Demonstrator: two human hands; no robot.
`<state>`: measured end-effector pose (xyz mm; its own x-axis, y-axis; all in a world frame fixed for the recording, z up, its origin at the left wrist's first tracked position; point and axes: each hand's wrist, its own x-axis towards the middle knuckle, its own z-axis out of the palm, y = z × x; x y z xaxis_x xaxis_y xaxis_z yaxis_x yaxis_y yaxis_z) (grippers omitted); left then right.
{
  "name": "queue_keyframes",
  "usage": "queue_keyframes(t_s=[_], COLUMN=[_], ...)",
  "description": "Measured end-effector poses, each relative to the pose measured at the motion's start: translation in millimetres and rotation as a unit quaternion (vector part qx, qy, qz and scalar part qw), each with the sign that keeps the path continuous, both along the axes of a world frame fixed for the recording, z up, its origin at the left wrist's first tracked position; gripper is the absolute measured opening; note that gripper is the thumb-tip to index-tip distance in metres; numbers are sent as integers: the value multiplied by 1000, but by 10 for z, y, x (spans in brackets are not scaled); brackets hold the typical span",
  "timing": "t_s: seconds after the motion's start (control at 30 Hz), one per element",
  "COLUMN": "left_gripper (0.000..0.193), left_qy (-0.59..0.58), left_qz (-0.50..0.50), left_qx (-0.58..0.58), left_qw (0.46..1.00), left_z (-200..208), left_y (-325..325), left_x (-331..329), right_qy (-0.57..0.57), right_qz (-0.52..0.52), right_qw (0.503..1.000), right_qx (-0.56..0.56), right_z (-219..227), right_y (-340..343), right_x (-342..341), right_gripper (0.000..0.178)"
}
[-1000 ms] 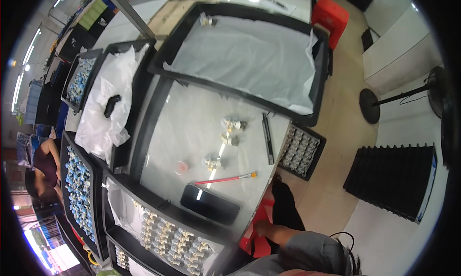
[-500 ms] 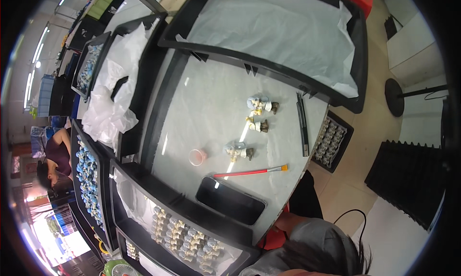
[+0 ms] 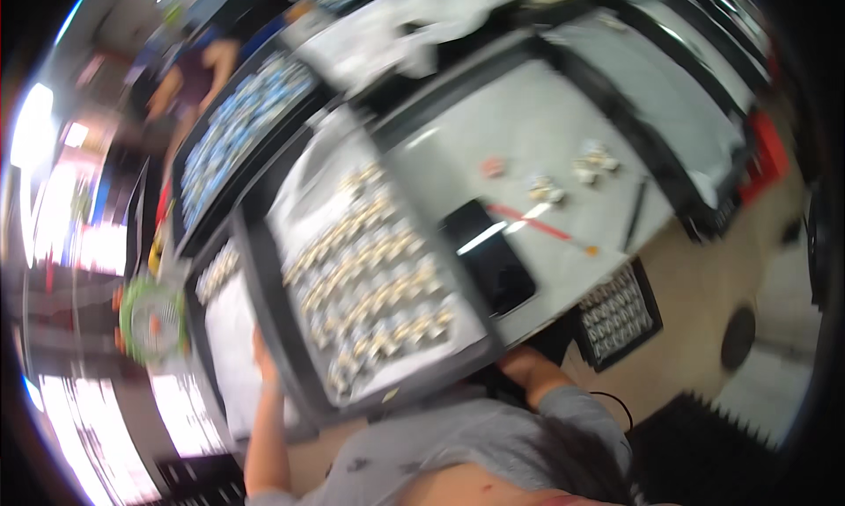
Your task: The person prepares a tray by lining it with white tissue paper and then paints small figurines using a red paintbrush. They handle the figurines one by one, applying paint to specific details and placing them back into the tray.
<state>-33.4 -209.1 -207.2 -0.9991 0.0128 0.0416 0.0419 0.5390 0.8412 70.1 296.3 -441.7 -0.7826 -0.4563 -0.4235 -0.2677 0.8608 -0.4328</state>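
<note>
Worktable (image 3: 502, 110): tray (image 3: 290, 339) w/ figurine rows (image 3: 409, 246) laid, few loose figurines (image 3: 546, 189) left.
L hand (image 3: 264, 356), R hand (image 3: 521, 365) by tray; fingers blurred/hidden, can't tell.

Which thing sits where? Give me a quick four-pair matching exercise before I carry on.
Things
1. black rectangular tray 
2. slender red-handled paintbrush
3. round green fan
4. flat black phone

Places
A. between tray and paintbrush
B. between the left hand and the right hand
C. right of the phone, on the pale grey tabletop
D. farther left than either hand

Pairs: 1-B, 2-C, 3-D, 4-A
</note>
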Motion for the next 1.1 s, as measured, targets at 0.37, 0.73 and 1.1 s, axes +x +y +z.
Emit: queue_keyframes(t_s=[0.37,0.73,1.1], left_gripper=[50,77,41], left_qy=[-110,-61,-32], left_qz=[-299,-25,-171], left_qx=[-269,-510,-466], left_qw=[909,858,867], left_z=[1577,1746,2143], left_y=[1239,490,885], left_x=[857,478,306], right_qy=[243,-84,-22], right_qz=[-3,-260,-54], right_qw=[957,917,945], right_qx=[-159,-290,-323], right_z=[640,2521,4228], right_y=[106,334,381], right_x=[229,684,342], right_gripper=[48,40,34])
